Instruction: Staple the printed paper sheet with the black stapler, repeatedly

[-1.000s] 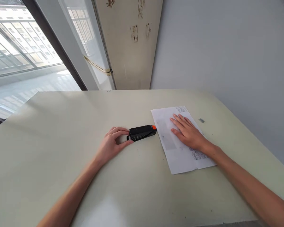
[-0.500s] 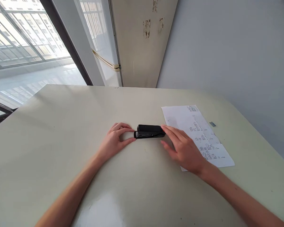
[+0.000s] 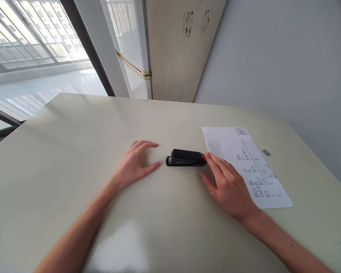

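Note:
A black stapler (image 3: 186, 158) lies on the table, its front end to the left and a bit of red showing at its back end. My left hand (image 3: 133, 163) is just left of the stapler, apart from it, with thumb and fingers spread around nothing. My right hand (image 3: 227, 185) has its outstretched fingertips against the stapler's back end. The right thumb stays apart, below the stapler, and the fingers hide part of that end. A printed sheet of paper (image 3: 226, 138) lies to the right, partly under my right hand.
The pale table (image 3: 116, 121) has a small grey strip (image 3: 266, 152) right of the paper. Beyond the far edge stands a stained fridge (image 3: 176, 57) with a cream handle (image 3: 133, 67). A window (image 3: 36, 38) is at the left and a plain wall (image 3: 278, 57) at the right.
My left hand has let go of the stapler's front end, opened and moved left. My right fingertips remain at the back end, where red now shows. The whole view has shifted slightly.

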`<state>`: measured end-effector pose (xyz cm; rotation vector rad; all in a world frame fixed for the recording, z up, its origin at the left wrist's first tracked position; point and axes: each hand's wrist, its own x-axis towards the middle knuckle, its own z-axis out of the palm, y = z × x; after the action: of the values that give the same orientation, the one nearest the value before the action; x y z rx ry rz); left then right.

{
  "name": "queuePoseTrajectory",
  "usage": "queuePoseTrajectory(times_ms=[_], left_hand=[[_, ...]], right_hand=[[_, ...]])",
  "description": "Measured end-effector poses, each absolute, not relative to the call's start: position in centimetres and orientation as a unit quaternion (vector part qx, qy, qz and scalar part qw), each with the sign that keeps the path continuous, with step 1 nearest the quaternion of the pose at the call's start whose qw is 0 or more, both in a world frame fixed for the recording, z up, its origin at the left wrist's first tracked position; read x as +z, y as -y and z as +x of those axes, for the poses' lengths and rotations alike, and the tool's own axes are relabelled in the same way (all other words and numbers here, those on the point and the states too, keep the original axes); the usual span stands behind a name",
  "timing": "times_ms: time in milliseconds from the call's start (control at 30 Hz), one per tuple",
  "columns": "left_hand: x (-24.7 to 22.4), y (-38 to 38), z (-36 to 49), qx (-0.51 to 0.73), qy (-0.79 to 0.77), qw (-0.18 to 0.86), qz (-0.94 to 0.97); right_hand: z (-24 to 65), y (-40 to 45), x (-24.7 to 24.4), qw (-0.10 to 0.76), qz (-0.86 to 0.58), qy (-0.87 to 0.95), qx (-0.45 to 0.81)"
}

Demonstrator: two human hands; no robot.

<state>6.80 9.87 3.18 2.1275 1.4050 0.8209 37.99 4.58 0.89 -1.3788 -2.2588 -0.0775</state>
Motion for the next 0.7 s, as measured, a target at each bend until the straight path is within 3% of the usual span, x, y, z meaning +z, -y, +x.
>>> queuePoseTrajectory(times_ms=[167, 367, 700], left_hand=[[4.6, -10.5, 5.1, 0.440, -0.614, 0.242, 0.609], [4.6, -10.6, 4.5, 0.476, -0.640, 0.247, 0.550], [3.2, -9.9, 6.3, 0.376, -0.548, 0.376, 0.646]], right_hand=[[38.0, -4.6, 1.0, 0.225, -0.496, 0.838, -0.038], [38.0, -5.1, 1.9, 0.235, -0.505, 0.830, -0.034], [36.0, -8.1, 2.0, 0.290, -0.513, 0.785, 0.191]])
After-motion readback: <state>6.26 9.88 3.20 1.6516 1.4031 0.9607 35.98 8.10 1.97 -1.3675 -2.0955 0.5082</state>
